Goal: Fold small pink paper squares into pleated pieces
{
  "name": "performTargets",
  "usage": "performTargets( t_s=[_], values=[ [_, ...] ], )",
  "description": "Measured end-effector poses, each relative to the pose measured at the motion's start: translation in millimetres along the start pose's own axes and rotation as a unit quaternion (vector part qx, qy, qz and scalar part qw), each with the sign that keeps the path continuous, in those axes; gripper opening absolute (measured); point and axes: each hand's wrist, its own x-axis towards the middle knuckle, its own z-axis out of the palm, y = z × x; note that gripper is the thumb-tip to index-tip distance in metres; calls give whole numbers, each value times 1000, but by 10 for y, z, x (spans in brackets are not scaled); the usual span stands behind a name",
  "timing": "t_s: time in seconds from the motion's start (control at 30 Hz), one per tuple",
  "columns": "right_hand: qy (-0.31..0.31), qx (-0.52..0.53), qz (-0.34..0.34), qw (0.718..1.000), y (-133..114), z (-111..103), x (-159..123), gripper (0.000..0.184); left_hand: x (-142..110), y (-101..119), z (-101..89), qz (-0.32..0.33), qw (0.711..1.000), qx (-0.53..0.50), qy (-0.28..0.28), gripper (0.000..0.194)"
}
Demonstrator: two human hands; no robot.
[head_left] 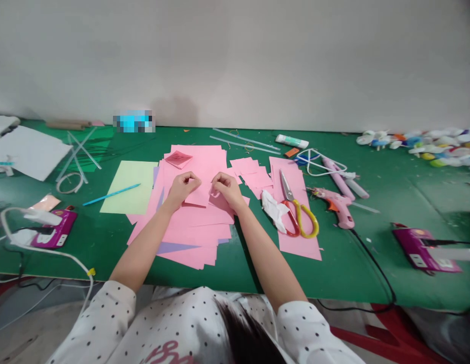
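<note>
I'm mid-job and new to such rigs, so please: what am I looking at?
No machine here: these are a person's bare left hand and right hand. The one picture comes from a camera on their head, looking forward and down. Both hands are at a small pink paper piece over stacked pink sheets; the exact grip is unclear. On the green table, a blue pencil lies partly on a pale green sheet to the left; to the right are scissors and a pink hot glue gun.

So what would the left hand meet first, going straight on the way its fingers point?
Likely the person's right hand, just across a small gap above the flat pink paper sheets; the hands' relative height is unclear.
</note>
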Motion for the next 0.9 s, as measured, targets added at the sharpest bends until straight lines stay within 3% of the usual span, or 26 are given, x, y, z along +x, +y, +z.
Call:
performTargets(
  t_s=[0.23,0.4,0.7,0.9],
  values=[
    [-4,12,-9,1000,20,-20,3,2,13,-15,-12,-3,1000,2,11,11],
    [59,31,-39,997,53,-74,18,9,44,-8,-78,-9,998,-42,36,14],
    [15,-59,-47,997,24,93,-4,39,45,-42,-86,-2,999,-46,-18,20],
    [6,-84,-41,996,14,81,6,40,30,-51,-77,17,998,12,-57,20]
  ],
)
